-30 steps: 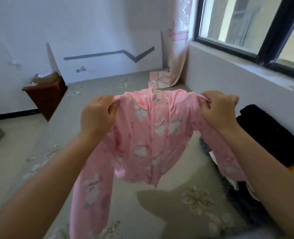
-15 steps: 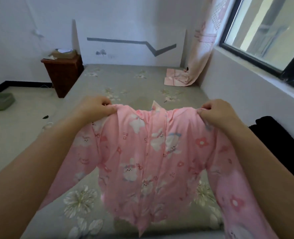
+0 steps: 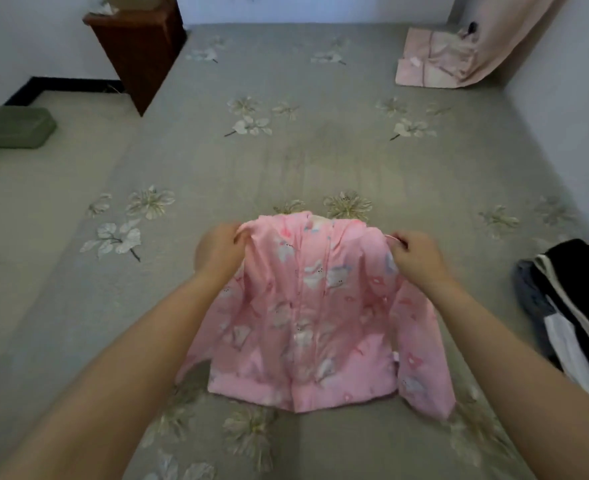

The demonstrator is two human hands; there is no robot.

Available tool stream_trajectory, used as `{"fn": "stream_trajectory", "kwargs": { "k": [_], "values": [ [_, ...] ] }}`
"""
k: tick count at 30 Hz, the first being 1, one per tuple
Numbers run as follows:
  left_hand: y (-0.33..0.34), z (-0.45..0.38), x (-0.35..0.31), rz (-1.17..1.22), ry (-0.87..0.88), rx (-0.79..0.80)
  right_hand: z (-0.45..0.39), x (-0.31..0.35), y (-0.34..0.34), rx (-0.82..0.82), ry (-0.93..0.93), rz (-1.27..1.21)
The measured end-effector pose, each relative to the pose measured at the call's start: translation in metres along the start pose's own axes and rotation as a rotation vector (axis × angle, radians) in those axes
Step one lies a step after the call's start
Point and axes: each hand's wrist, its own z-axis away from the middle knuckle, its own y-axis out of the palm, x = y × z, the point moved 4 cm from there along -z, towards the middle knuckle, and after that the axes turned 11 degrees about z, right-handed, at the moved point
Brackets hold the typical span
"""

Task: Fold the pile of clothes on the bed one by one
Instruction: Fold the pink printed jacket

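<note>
Lowered since half a second ago, the pink top (image 3: 307, 306) now lies with its hem and sleeves on the bed (image 3: 320, 150) instead of hanging in the air above it, and the view has tipped down so that the window no longer shows. Both hands remain at the shoulders of the garment as before. The left hand (image 3: 218, 249) grips the left shoulder with its fingers curled into the cloth, and the right hand (image 3: 416, 256) pinches the right shoulder, so the collar end is held slightly up while the body of the top spreads flat toward the person. Its right sleeve trails down beside the body; the left sleeve is mostly hidden under the forearm.

To the right of the pink top, at the bed's edge by the wall, lies the pile of clothes (image 3: 570, 313), dark with white and grey pieces showing. Far beyond the top, at the bed's far right corner, a pink curtain (image 3: 459, 46) pools on the sheet. Beyond and to the left of the top stands a brown cabinet (image 3: 137, 46) with something pale on it, too blurred to name. Farther left, on the floor, sits a green cushion (image 3: 16, 128).
</note>
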Motion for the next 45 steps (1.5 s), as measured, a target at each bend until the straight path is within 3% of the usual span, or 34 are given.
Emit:
{"fn": "stream_trajectory", "kwargs": {
  "k": [3,5,9,13,17,22,27,31,33,37,39,41,42,45],
  "values": [
    [0.024,-0.021,0.012,-0.036,0.272,-0.307,-0.021,-0.007,0.025,-0.459,-0.098,0.095],
    [0.046,-0.041,0.028,-0.186,0.335,-0.408,-0.043,-0.012,0.053,-0.558,-0.116,0.196],
    [0.102,-0.096,0.076,-0.382,-0.035,-0.117,-0.093,-0.034,0.13,-0.05,0.118,0.398],
    [0.172,-0.077,0.107,-0.454,0.065,0.19,-0.075,-0.053,0.199,0.122,0.026,0.466],
    [0.205,-0.008,0.165,-0.454,-0.195,0.332,0.001,-0.092,0.25,0.366,0.029,0.474],
    [0.207,0.009,0.189,-0.407,-0.114,0.28,0.022,-0.113,0.256,0.241,0.118,0.357],
    [0.2,-0.018,0.194,-0.345,-0.186,0.357,0.014,-0.122,0.248,0.317,0.327,0.358],
    [0.196,-0.016,0.193,-0.474,-0.143,0.565,0.027,-0.114,0.248,0.468,0.159,0.518],
    [0.191,0.002,0.19,-0.599,-0.104,0.787,0.047,-0.115,0.242,0.617,0.087,0.603],
    [0.179,0.081,0.185,-0.72,-0.152,1.372,0.112,-0.118,0.231,1.238,0.045,0.59],
    [0.173,0.119,0.179,-0.787,-0.186,1.579,0.138,-0.117,0.227,1.461,0.142,0.489],
    [0.172,0.131,0.175,-0.905,-0.104,1.605,0.144,-0.12,0.222,1.407,0.229,0.414],
    [0.173,0.126,0.171,-0.903,-0.112,1.539,0.138,-0.124,0.219,1.281,0.271,0.41],
    [0.187,0.09,0.147,-0.574,0.022,1.069,0.115,-0.143,0.205,0.702,0.576,0.271]
  ]
}}
